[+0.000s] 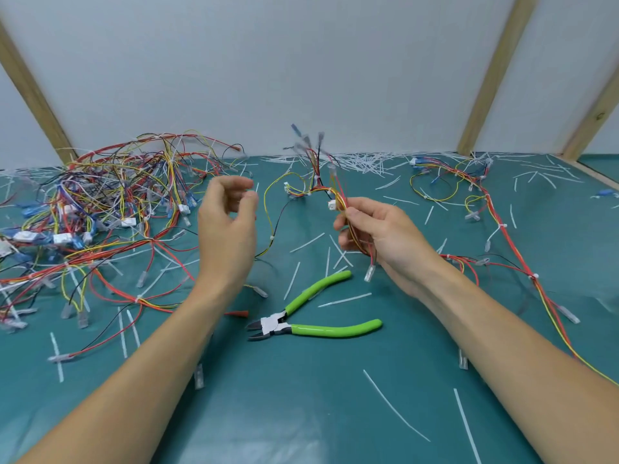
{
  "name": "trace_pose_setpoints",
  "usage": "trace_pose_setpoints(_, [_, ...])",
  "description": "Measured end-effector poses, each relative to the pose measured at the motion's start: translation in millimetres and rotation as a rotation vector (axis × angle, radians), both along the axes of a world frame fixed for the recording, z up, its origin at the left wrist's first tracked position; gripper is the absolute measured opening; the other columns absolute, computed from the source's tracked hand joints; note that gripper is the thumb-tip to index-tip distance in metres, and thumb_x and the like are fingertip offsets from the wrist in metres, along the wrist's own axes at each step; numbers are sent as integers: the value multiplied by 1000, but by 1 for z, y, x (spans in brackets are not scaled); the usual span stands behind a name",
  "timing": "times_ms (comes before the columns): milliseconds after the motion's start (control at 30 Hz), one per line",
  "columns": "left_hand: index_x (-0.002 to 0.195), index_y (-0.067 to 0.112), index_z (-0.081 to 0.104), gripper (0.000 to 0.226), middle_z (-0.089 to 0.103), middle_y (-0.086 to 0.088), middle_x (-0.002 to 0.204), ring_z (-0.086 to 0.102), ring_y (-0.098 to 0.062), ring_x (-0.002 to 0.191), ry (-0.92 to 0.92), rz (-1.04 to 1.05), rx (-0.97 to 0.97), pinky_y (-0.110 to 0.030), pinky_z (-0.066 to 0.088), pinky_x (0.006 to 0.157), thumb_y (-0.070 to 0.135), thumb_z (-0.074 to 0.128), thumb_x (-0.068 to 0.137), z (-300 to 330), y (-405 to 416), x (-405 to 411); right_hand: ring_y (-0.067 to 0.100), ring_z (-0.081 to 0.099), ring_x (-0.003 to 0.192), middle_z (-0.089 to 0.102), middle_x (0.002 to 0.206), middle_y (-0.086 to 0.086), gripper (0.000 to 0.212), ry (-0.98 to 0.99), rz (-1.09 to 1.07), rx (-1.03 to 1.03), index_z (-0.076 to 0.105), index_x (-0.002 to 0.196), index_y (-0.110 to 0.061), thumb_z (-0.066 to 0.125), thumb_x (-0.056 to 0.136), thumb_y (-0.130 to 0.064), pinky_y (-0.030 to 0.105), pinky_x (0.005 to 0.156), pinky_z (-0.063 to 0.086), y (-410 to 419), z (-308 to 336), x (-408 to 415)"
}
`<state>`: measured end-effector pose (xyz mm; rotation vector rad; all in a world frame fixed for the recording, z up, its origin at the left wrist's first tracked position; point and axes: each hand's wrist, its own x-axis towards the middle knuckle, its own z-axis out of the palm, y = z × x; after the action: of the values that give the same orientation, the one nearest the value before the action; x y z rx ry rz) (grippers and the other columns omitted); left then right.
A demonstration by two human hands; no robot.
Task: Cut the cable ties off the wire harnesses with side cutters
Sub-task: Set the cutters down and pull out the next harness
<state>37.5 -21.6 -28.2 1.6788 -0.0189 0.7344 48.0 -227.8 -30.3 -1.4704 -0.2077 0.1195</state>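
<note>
Entry, head view, as I see it from my station.

1. Right hand [375, 232], centre right of frame: fingers curled round a wire harness [338, 195], gripping it above the mat. Its wires fan upward toward the wall; the tips are blurred and I cannot count them. One clear terminal hangs below the hand.

2. Left hand [227, 212], centre left: raised, fingers loosely curled, holding nothing. It stands apart from the held harness.

3. Side cutters [301, 316], lower centre, green handles: lying on the green mat [301, 413], jaws parted and pointing left, between the two forearms. Neither hand touches them.

4. Pile of harnesses [100, 209], left of frame: a dense tangle running out past the left edge. I cannot separate single harnesses or ties inside it.

5. Long harness [502, 229], right of frame: stretched from the upper right down past the right edge, white ties visible along it.

6. Cut tie strips [368, 162]: heaped along the base of the wall at the mat's far edge, others scattered over the mat.

7. Open room: the widest bare mat is in the lower centre, below the cutters. Wooden posts [489, 75] stand against the wall at upper left and upper right.
</note>
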Motion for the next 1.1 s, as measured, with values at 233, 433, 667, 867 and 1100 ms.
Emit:
trace_pose_setpoints(233, [92, 23, 74, 19, 66, 16, 67, 54, -1, 60, 120, -374, 292, -20, 44, 65, 13, 59, 99, -13, -26, -13, 14, 68, 64, 71, 89, 2, 23, -49, 69, -138, 60, 125, -9, 43, 110, -12, 32, 76, 52, 14, -4, -11])
trace_pose_setpoints(433, [91, 31, 77, 18, 62, 18, 61, 41, -4, 58, 205, -433, 117, -13, 36, 58, 15, 69, 93, -16, -22, -6, 15, 70, 70, 73, 86, 2, 25, -210, 34, -295, 66, 124, -20, 48, 108, -13, 28, 75, 52, 19, -3, -17])
trace_pose_setpoints(667, [89, 25, 77, 9, 61, 11, 68, 47, -4, 66, 242, -585, -35, -21, 35, 61, 31, 75, 84, -14, -16, -7, 16, 75, 80, 71, 97, 0, 30, -248, -76, -341, 56, 130, -24, 61, 102, -32, 48, 87, 59, 21, -6, -18])
trace_pose_setpoints(867, [93, 16, 58, 12, 76, -2, 98, 72, -13, 92, 275, -572, -216, -23, 48, 72, 26, 54, 98, -7, -13, -4, 15, 70, 77, 71, 71, -10, 39, -333, -165, -575, 74, 91, -24, 43, 106, -41, 40, 84, 55, 2, -2, -9])
trace_pose_setpoints(1100, [85, 24, 60, 18, 71, 11, 79, 69, -4, 79, 331, -404, -495, -21, 48, 66, 29, 54, 102, 0, 10, 4, 17, 70, 66, 77, 79, -1, 33, -188, 69, -663, 75, 85, -16, 51, 104, -28, 26, 64, 51, -8, 3, -10])
